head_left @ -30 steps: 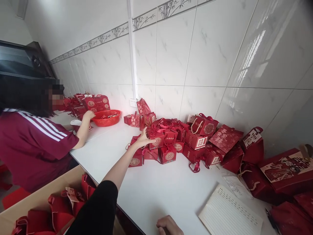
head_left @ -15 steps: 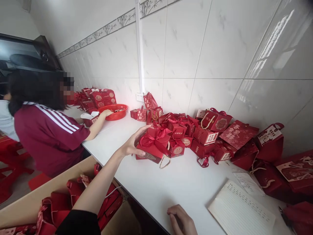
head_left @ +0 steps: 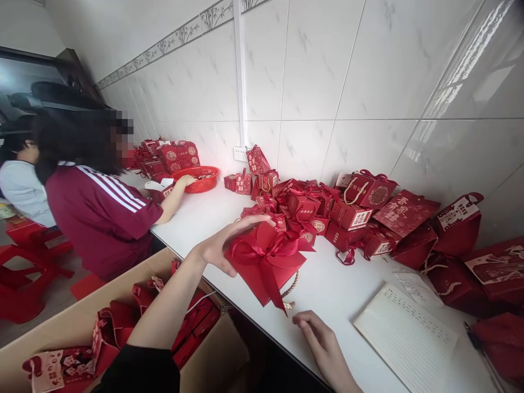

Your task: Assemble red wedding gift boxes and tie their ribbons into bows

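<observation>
My left hand grips a red gift box with a red ribbon bow and a gold rope handle, holding it tilted just above the white counter near its front edge. My right hand lies on the counter below the box, fingers stretched out, holding nothing. Behind the box a heap of several similar red gift boxes rests against the tiled wall.
A lined notebook lies open at right. A cardboard carton with red boxes sits below the counter at left. A person in a maroon shirt reaches toward a red basket; another person sits behind.
My left hand has taken one box from the heap and drawn it toward me, lifting it off the counter. My right hand has slid up onto the counter.
</observation>
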A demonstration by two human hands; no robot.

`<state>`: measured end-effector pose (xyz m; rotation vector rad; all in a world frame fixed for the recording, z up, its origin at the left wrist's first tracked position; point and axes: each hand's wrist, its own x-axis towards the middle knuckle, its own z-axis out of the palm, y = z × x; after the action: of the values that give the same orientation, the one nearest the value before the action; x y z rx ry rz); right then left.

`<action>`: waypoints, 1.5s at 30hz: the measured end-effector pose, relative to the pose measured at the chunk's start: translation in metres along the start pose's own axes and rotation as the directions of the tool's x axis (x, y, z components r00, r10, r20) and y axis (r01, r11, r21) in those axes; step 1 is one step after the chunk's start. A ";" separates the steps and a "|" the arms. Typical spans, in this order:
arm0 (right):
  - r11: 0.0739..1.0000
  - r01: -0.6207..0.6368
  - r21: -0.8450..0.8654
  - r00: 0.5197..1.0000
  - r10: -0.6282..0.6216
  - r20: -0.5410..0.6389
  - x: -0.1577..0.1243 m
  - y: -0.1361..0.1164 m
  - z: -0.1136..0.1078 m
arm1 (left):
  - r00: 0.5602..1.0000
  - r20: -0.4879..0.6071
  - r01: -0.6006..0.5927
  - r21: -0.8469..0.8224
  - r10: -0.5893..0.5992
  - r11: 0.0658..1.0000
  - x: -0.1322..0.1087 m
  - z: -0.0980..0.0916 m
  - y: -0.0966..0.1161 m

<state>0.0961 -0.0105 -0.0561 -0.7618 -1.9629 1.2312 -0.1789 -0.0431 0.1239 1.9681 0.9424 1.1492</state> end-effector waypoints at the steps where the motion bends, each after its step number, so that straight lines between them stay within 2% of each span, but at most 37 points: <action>1: 1.000 0.013 0.017 1.000 -0.013 -0.010 0.005 -0.008 -0.004 | 1.000 0.012 0.009 -0.014 -0.009 1.000 -0.001 0.000 0.003; 5: 0.986 0.125 0.110 0.991 -0.119 -0.060 0.026 -0.047 -0.022 | 0.986 0.168 0.024 -0.070 -0.012 0.997 0.000 0.003 0.010; 8: 0.963 0.191 0.192 0.981 -0.180 -0.072 0.040 -0.070 -0.030 | 0.967 0.255 0.030 -0.096 -0.004 0.995 0.004 0.009 -0.002; 10: 0.966 0.149 0.213 0.989 -0.144 -0.037 0.047 -0.074 -0.030 | 0.946 0.324 0.058 -0.125 -0.014 0.991 0.005 0.017 -0.023; 12: 0.983 0.036 0.182 0.999 -0.041 0.024 0.052 -0.068 -0.025 | 0.908 0.414 0.138 -0.137 -0.070 0.981 0.002 0.027 -0.053; 15: 0.990 -0.118 0.081 0.988 0.110 0.104 0.056 -0.045 -0.015 | 0.831 0.481 0.381 -0.124 -0.281 0.916 -0.010 0.043 -0.099; 17: 0.983 -0.172 0.056 0.979 0.164 0.122 0.055 -0.029 -0.012 | 0.810 0.412 0.494 -0.099 -0.416 0.864 -0.021 0.049 -0.121; 19: 0.977 -0.209 0.048 0.972 0.202 0.124 0.050 -0.021 -0.012 | 0.846 0.275 0.509 -0.160 -0.457 0.846 -0.033 0.054 -0.128; 21: 0.972 -0.234 0.031 0.966 0.229 0.122 0.045 -0.021 -0.016 | 0.875 0.056 0.479 -0.243 -0.481 0.843 -0.043 0.060 -0.123; 22: 0.969 -0.248 0.019 0.962 0.244 0.122 0.042 -0.023 -0.017 | 0.855 -0.088 0.475 -0.257 -0.510 0.841 -0.047 0.065 -0.116; 23: 0.965 -0.262 0.008 0.958 0.259 0.125 0.040 -0.026 -0.019 | 0.803 -0.244 0.493 -0.241 -0.543 0.836 -0.051 0.071 -0.107; 24: 0.962 -0.274 -0.003 0.954 0.272 0.127 0.038 -0.028 -0.020 | 0.726 -0.394 0.531 -0.201 -0.564 0.824 -0.054 0.080 -0.097; 25: 0.959 -0.282 -0.014 0.951 0.281 0.129 0.036 -0.030 -0.020 | 0.650 -0.507 0.584 -0.144 -0.566 0.799 -0.056 0.089 -0.087; 26: 0.958 -0.284 -0.024 0.950 0.285 0.128 0.035 -0.031 -0.020 | 0.604 -0.564 0.637 -0.084 -0.563 0.767 -0.058 0.099 -0.077; 27: 0.959 -0.280 -0.032 0.951 0.282 0.127 0.035 -0.030 -0.020 | 0.582 -0.586 0.681 -0.029 -0.564 0.732 -0.059 0.109 -0.068; 29: 0.966 -0.257 -0.039 0.958 0.260 0.121 0.034 -0.027 -0.018 | 0.575 -0.595 0.733 0.068 -0.562 0.677 -0.058 0.126 -0.054; 33: 0.974 -0.224 -0.018 0.965 0.224 0.139 0.035 -0.021 -0.014 | 0.606 -0.614 0.750 0.229 -0.506 0.621 -0.051 0.143 -0.042; 36: 0.973 -0.229 0.011 0.964 0.225 0.145 0.037 -0.022 -0.013 | 0.639 -0.598 0.735 0.290 -0.483 0.614 -0.047 0.144 -0.044; 39: 0.967 -0.247 0.060 0.960 0.236 0.150 0.038 -0.026 -0.014 | 0.647 -0.568 0.734 0.283 -0.509 0.617 -0.049 0.141 -0.047; 45: 0.948 -0.292 0.126 0.950 0.272 0.151 0.041 -0.027 -0.017 | 0.650 -0.472 0.718 0.125 -0.595 0.685 -0.053 0.130 -0.048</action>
<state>0.0817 0.0196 -0.0160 -0.9306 -1.8860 1.6144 -0.0930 -0.0860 0.0106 1.3580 1.9737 0.9939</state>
